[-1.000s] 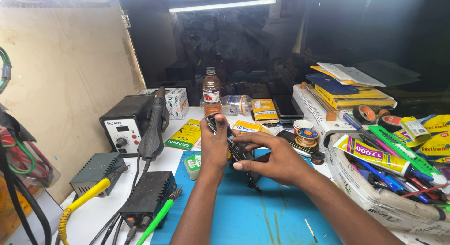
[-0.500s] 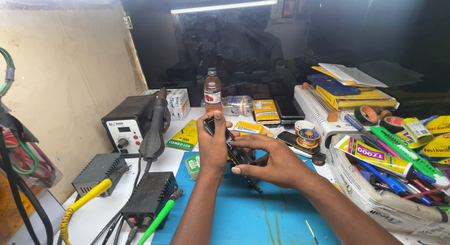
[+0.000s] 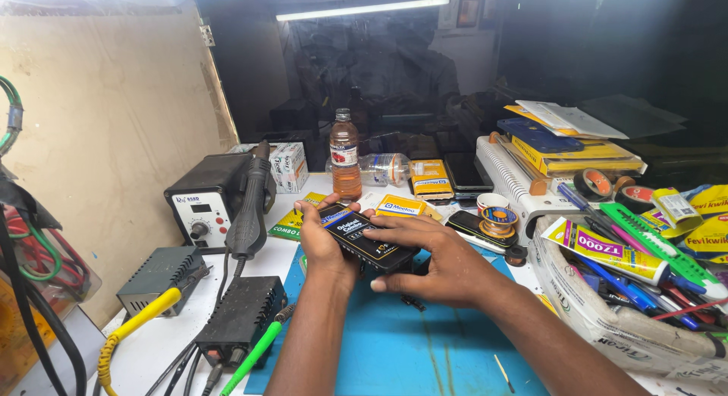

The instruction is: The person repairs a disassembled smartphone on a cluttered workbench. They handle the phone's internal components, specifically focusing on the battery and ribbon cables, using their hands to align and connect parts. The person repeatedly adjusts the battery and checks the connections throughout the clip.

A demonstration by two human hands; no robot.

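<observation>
the left hand (image 3: 322,241) grips the near end of a flat black box (image 3: 366,239) while the right hand (image 3: 440,259) closes over its far side, holding it just above the blue mat (image 3: 409,350). a brown bottle (image 3: 345,155) stands at twelve o'clock of the box, and a black soldering station (image 3: 208,199) sits on the surface at nine o'clock.

Box (image 3: 368,241) sits over mat (image 3: 425,350), between left hand (image 3: 322,244) and right hand (image 3: 436,263). Bottle (image 3: 345,155) behind it. Hot-air station (image 3: 208,199) left on surface (image 3: 152,343); basket (image 3: 607,324) right.
</observation>
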